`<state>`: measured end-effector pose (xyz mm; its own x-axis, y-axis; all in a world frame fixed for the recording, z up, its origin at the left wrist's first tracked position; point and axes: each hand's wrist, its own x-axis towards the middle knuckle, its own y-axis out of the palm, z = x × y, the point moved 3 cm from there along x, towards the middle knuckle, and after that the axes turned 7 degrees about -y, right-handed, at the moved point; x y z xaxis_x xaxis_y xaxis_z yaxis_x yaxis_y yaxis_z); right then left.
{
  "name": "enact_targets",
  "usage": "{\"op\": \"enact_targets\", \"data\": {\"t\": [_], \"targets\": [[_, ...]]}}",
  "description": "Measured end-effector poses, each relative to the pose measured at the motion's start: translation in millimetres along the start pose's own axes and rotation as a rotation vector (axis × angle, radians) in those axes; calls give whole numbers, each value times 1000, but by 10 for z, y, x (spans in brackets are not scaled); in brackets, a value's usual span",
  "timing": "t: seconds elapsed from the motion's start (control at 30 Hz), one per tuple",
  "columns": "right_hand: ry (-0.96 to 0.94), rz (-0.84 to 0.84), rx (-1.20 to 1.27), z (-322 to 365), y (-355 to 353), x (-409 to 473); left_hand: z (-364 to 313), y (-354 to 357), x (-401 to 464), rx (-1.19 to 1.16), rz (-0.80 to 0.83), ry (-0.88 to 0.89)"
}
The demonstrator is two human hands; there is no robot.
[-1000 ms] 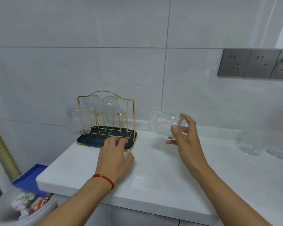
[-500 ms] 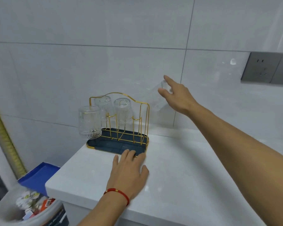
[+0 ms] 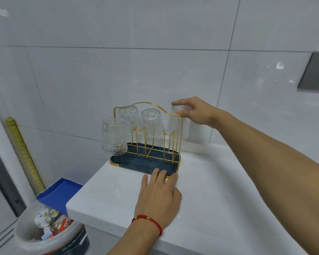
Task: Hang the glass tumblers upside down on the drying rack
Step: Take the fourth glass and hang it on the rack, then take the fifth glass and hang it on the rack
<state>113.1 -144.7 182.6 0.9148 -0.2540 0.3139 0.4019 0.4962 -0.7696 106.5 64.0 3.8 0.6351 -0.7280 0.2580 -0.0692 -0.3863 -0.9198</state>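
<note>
A gold wire drying rack (image 3: 179, 137) with a dark blue tray stands at the left end of the white counter. Three clear patterned tumblers hang upside down on it: one at the front left (image 3: 114, 137), two at the back (image 3: 129, 115) (image 3: 151, 122). My right hand (image 3: 195, 112) holds a fourth tumbler (image 3: 175, 124) by its base, upside down, at the back right corner of the rack. My left hand (image 3: 159, 197) lies flat on the counter, its fingertips pressing on the tray's front edge.
The counter's left edge (image 3: 77, 201) drops off beside a lined bin full of rubbish (image 3: 48, 229) with a blue lid behind it. A tiled wall stands close behind the rack. A grey wall socket (image 3: 315, 72) is at the upper right.
My right hand has carried the tumbler from high at the right down and left to the rack's back right corner, turning it upside down. My left hand has stayed at the tray.
</note>
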Motion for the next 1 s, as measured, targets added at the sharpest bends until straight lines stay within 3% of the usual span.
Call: {"op": "enact_targets", "data": {"t": [0.13,0.53,0.7,0.83,1.0], "targets": [[7,30,60,-107,68,12,-1,3,1,-6,-3,-2],[40,-115,-22,-329,176,-196,4,-10,9,-17,7,5],[-67,-467,-62,-403,231,-888,17,-7,-2,-74,-15,14],[-63,-414,-110,-558,339,-1701,-2,-63,0,-109,-65,19],[167,-402,-277,-951,198,-2647,-198,-204,-112,-102,-158,132]]}}
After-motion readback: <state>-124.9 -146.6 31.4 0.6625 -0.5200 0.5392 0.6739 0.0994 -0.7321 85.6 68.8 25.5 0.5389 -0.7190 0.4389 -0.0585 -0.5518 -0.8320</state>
